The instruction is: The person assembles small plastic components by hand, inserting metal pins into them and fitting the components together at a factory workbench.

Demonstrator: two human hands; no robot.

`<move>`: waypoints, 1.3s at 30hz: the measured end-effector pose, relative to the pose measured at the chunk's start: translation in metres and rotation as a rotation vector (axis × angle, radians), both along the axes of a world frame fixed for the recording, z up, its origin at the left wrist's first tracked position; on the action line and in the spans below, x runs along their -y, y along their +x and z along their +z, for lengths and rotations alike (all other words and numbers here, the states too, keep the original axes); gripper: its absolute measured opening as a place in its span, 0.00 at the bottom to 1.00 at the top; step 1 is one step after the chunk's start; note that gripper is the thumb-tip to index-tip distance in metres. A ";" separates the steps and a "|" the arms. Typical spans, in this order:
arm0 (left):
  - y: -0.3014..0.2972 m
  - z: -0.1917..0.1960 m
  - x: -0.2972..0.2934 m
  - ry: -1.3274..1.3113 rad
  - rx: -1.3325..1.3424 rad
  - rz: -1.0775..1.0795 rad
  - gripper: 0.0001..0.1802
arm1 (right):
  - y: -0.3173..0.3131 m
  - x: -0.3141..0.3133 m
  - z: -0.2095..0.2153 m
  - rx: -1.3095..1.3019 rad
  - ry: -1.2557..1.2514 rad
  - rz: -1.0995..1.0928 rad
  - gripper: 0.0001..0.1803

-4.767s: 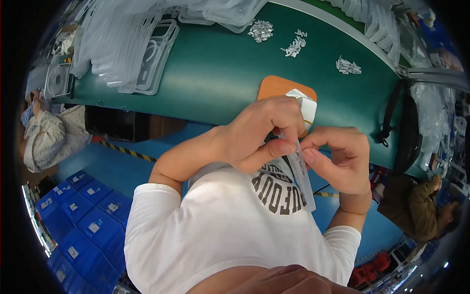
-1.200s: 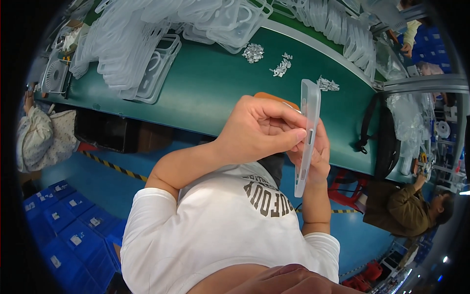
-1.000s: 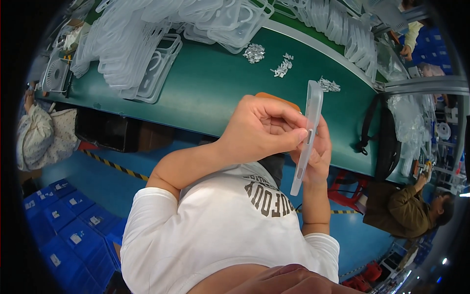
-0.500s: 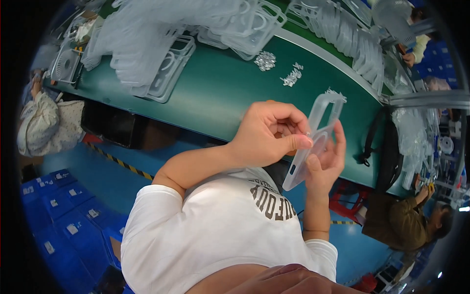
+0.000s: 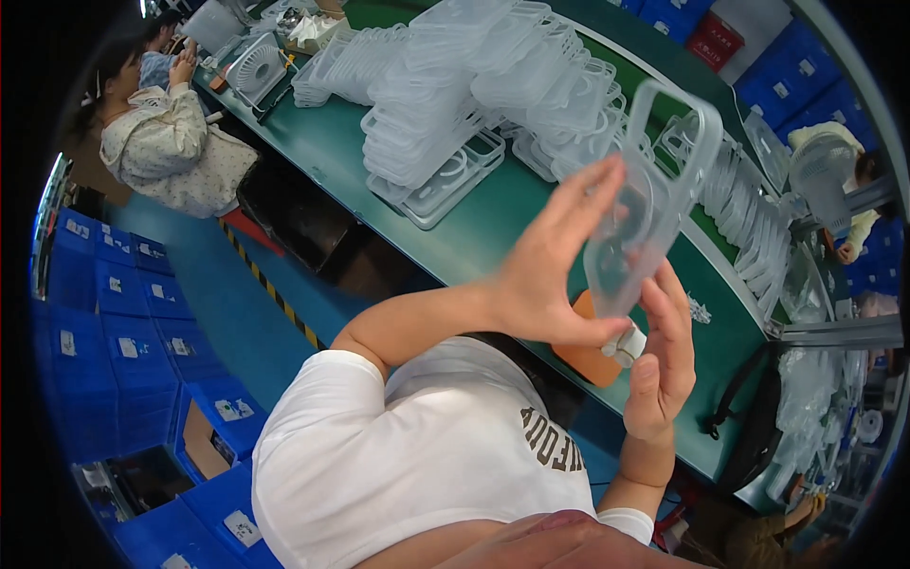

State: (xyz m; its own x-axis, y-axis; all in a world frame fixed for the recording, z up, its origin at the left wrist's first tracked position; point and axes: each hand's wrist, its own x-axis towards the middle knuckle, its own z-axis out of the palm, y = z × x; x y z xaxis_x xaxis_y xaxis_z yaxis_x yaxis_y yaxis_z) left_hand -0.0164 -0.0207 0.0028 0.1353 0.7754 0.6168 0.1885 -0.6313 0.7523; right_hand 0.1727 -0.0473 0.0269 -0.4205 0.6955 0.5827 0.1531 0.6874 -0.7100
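Note:
A clear, frosted phone case (image 5: 621, 275) is raised and tilted between my hands, its large looped opening at the upper end. My left hand (image 5: 540, 275) spans the case's left side, with the fingers at its edge and the thumb low by its bottom end. Below the case, the fingers of my right hand (image 5: 664, 370) touch its lower right part, while the thumb stands apart. A small white piece (image 5: 629, 345) shows by my left thumb tip; its kind is unclear. Under my hands an orange object (image 5: 595, 362) is partly hidden at the table edge.
Heaped clear cases (image 5: 427, 133) cover the far part of the green table (image 5: 379, 242), with another row (image 5: 744, 228) at the right. Small shiny pieces (image 5: 699, 310) lie near my right hand. A black bag (image 5: 754, 417), a fan (image 5: 256, 71), a seated person (image 5: 161, 142) and blue bins (image 5: 123, 351) surround.
The case has risen and turned, its looped end farther away. My left hand has gone from a pinch beside the case to spread fingers along it. The whole view has swung.

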 end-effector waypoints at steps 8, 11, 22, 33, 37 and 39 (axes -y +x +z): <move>-0.144 0.096 -0.100 0.328 -0.650 0.898 0.51 | 0.052 0.028 -0.088 -0.145 -0.037 -0.479 0.31; -0.162 0.099 -0.134 0.088 -0.921 0.951 0.47 | 0.053 0.044 -0.112 -0.137 -0.152 -0.486 0.32; -0.162 0.081 -0.152 0.260 -1.118 0.970 0.36 | 0.022 0.037 -0.137 0.079 -0.182 -0.590 0.18; 0.051 0.041 -0.236 0.286 -1.119 0.111 0.11 | 0.027 0.012 -0.133 0.125 -0.028 -0.627 0.18; 0.092 -0.010 -0.330 0.213 -1.344 0.148 0.14 | 0.027 0.013 -0.128 0.116 -0.046 -0.551 0.18; 0.116 -0.020 -0.354 0.151 -1.379 0.167 0.15 | 0.027 0.013 -0.128 0.115 -0.039 -0.544 0.18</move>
State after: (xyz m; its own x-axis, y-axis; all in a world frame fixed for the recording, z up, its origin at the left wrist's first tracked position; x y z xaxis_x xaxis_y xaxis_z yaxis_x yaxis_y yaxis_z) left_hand 0.0998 0.3330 -0.0170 0.6080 0.7811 0.1422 0.7923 -0.5857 -0.1710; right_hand 0.1996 -0.0600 -0.1008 -0.0536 0.8502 0.5238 0.5564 0.4610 -0.6913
